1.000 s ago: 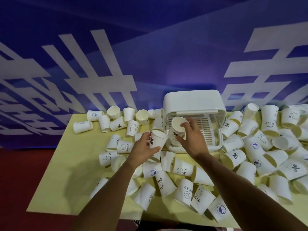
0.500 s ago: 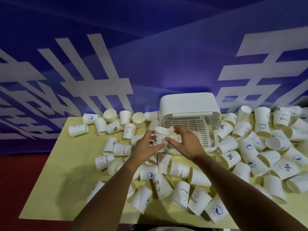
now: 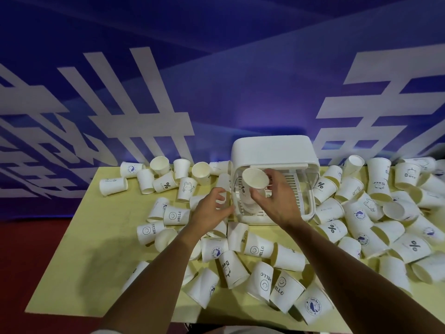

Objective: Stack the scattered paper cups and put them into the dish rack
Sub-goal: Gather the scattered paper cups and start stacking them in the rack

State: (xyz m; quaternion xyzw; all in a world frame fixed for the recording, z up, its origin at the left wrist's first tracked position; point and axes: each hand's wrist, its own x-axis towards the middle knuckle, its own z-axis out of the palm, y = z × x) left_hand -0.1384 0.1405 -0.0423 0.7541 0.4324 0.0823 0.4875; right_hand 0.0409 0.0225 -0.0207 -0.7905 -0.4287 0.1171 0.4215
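A staged display or recording space, not a home: a huge blue-purple printed backdrop [image 3: 228,75] with giant white characters [image 3: 134,121] fills the upper frame. Before it stands a plain pale yellow table [image 3: 84,261] strewn with white printed paper cups [image 3: 258,248], with dull red flooring [image 3: 29,261] at lower left.

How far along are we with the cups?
Barely begun. Done: nothing set down in the dish rack that I can see. In hand: the right hand holds a short cup stack at the rack's open front; the left hand looks empty beside it. Left: dozens of loose paper cups lying across the yellow table.
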